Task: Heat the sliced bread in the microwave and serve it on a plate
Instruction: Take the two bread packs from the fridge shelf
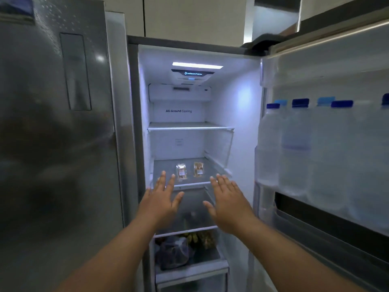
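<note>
The closed door (54,144) to my left looks like brushed steel, with a dull sheen and smeared reflections. Inside the fridge, the walls (237,123) are smooth glossy white plastic. The shelf (189,125) looks like clear glass with a white plastic edge. The two small packets (181,171) are shiny clear film. The bottles (294,148) in the door are cloudy translucent plastic with blue plastic caps.

Fridge compartment (189,102) at frame centre open, tall and narrow. Closed steel door (56,144) walls off left; open door (328,70) with water bottles (294,144) bounds right. Upper glass shelf (189,125) bare, room above and below. Middle shelf (212,182): two small packets (190,170) mid-depth, free space either side. Lower centre: bags and produce (185,247) fill the bin.
</note>
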